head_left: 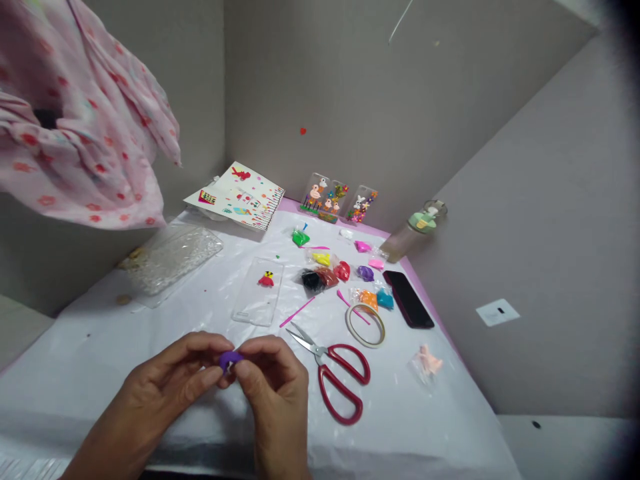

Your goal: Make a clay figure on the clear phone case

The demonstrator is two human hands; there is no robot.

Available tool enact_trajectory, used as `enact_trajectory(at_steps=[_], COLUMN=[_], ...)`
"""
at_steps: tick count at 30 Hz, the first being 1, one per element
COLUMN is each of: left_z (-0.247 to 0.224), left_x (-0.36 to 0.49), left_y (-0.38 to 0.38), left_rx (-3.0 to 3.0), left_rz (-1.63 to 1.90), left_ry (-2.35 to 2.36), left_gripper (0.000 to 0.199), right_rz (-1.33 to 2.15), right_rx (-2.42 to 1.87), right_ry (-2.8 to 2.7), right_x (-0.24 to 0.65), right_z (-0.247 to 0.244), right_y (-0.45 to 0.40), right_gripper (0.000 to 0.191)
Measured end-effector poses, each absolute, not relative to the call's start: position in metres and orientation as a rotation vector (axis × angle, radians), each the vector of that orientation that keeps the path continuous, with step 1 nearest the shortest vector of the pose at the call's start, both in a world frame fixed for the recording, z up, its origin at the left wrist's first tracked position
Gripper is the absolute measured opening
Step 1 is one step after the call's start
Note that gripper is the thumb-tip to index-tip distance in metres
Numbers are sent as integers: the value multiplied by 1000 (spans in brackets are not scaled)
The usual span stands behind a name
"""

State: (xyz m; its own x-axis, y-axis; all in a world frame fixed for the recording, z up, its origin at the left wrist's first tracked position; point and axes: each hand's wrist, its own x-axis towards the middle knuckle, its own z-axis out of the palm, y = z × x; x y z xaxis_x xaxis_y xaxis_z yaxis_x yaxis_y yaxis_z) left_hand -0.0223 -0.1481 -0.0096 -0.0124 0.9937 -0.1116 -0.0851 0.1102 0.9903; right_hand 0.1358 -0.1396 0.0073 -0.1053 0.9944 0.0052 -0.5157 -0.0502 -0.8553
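Observation:
A small piece of purple clay (231, 361) is pinched between both hands above the front of the table. My left hand (173, 383) grips its left side with thumb and fingertips. On its right side, the thumb and fingers of my right hand (273, 377) are closed. A bit of white shows on the clay's underside. Beyond the hands lies a clear phone case (250, 297) with a red and yellow figure (267, 279) on it. Red-handled scissors (323, 353), blades parted, lie right of my right hand.
Bagged clay lumps (341, 270), pink tools (299, 311), a tape roll (365, 325) and a black phone (409, 299) lie beyond and to the right. Decorated cases (361, 204) lean at the wall, near a bottle (407, 233). Pink cloth (100, 127) hangs at the upper left.

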Motion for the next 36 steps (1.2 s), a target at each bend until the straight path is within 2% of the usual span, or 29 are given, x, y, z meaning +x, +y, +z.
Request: enact_trajectory(at_steps=[19, 36], left_z=[-25, -16], left_x=[-28, -24], left_y=[-156, -156], left_rx=[1019, 990], left_rz=[1192, 1234], left_ry=[1237, 1225], left_gripper=[19, 20], right_rz=[1343, 1156], right_rx=[-857, -990], right_ry=[-982, -1114], right_x=[133, 132], right_z=[1, 1], right_y=[-142, -146], right_gripper=[11, 4])
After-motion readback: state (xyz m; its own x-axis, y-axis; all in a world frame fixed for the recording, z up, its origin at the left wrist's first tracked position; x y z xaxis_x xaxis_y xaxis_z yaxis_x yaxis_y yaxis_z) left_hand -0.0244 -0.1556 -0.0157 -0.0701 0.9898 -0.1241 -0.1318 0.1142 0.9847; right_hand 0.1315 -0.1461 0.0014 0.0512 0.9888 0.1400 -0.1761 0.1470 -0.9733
